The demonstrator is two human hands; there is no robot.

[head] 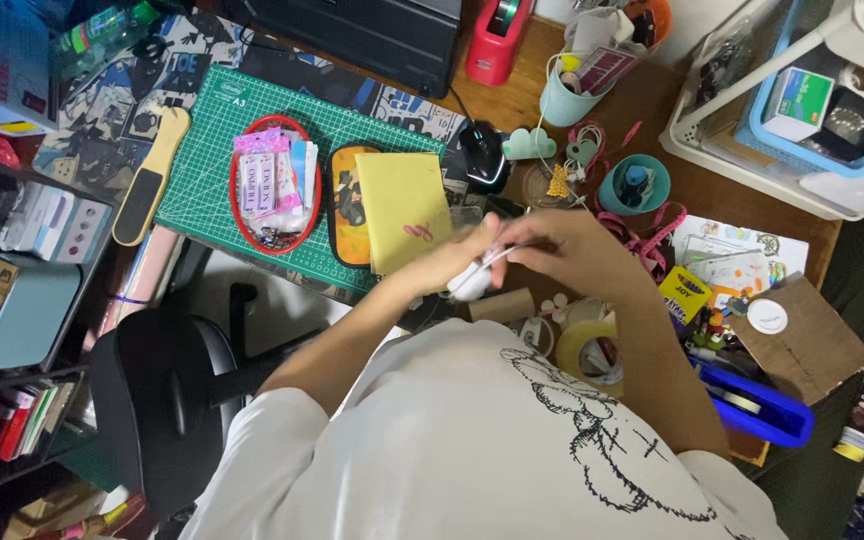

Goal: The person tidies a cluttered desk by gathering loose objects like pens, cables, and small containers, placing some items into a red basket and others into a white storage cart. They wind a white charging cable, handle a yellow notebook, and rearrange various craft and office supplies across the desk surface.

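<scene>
My left hand (pixel 449 262) and my right hand (pixel 564 246) meet over the desk edge, just above my white printed shirt. Between them they hold a small white rounded object (pixel 472 282). A thin white strip or cord (pixel 508 250) runs from it up to my right fingers. What the object is I cannot tell. A yellow notebook (pixel 403 208) lies just left of my hands on an orange pouch (pixel 341 205). A short cardboard tube (pixel 503 304) sits right below the hands.
A green cutting mat (pixel 214 150) holds a red oval tray (pixel 274 185) of packets. Nearby are a black mouse (pixel 483 156), a red tape dispenser (pixel 497 42), a light blue cup (pixel 568 98), a tape roll (pixel 586 346), a blue dispenser (pixel 758 408) and a black chair (pixel 157 390).
</scene>
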